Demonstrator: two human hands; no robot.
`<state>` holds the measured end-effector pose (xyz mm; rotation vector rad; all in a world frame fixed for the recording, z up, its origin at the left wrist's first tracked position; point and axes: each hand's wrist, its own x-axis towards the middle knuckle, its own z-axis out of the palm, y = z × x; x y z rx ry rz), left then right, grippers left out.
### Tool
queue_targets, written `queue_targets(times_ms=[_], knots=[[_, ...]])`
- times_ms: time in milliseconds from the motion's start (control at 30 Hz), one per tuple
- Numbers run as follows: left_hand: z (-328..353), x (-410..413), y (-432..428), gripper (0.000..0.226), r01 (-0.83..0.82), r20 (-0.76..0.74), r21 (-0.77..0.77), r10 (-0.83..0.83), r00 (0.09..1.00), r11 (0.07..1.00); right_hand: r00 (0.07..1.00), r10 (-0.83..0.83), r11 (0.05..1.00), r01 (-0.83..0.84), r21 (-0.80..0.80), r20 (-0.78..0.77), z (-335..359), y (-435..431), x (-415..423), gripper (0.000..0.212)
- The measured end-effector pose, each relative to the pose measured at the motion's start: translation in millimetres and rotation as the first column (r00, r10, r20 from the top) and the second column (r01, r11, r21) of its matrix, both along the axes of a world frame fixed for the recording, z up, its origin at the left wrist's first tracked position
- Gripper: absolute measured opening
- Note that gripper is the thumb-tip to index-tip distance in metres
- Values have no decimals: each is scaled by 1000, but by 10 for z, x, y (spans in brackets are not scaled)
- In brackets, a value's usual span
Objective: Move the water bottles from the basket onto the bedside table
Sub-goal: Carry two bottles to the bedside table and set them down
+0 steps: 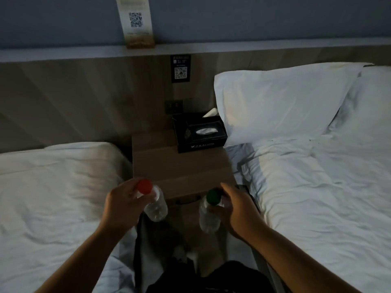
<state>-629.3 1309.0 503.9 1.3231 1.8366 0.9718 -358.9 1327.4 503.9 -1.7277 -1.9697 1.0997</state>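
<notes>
My left hand [120, 205] grips a clear water bottle with a red cap [155, 205] near its neck. A second clear bottle with a green cap [208, 216] is held by my right hand [238, 210], also near the top. Both bottles hang upright in the air just in front of the wooden bedside table [179, 166], below its front edge. The basket is a dark shape low between the beds [169, 246], only dimly visible in the poor light.
A black tissue box [200, 132] stands at the table's back right corner. White beds flank the table, left [53, 197] and right [317, 187], with a pillow [275, 98] on the right one. Switches [174, 106] and a QR sign [180, 68] sit on the headboard.
</notes>
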Motion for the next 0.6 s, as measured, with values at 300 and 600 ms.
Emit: queue_targets(times_ms=[300,600], knots=[[-222,-135,905,38,-89,98,-86,97,990,992,996,53,996,-57,-70,-66,-135,1094,-332,61],[-560,-342,1563,35,-347,124,-132,363,923,928,960,265,956,-274,-106,-88,-496,2315,-870,19]])
